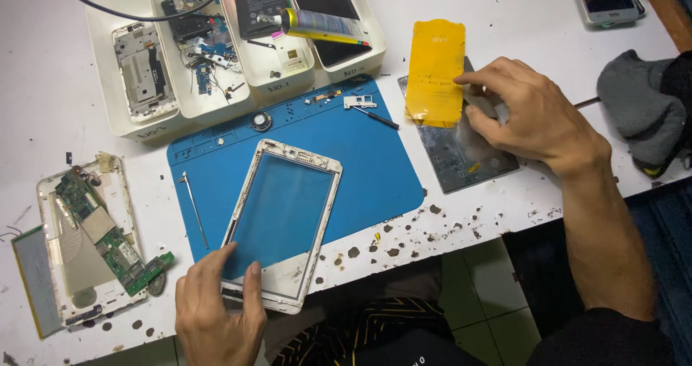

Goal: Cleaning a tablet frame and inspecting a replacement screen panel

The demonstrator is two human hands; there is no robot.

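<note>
The left hand (216,312) lies flat with fingers (252,279) spread on the near edge of the white tablet frame (285,222), pressing it down rather than gripping; nothing is closed in that hand. The frame sits tilted on the blue work mat (375,157), its near end overhanging the mat's front edge toward the person. The right hand (530,114) reaches over the grey metal plate (461,153), fingers curled around a small pale piece at the plate's top, just beside the yellow screen-protector packet (435,70); what exactly they pinch I cannot tell. To hold the frame well, pressure looks best kept on the rim, off the clear panel, so it neither flexes nor smudges. Farther out on the tabletop (43,70) stand white parts trays (108,70), a glue tube (324,26), and an opened tablet with green circuit board (94,243).
</note>
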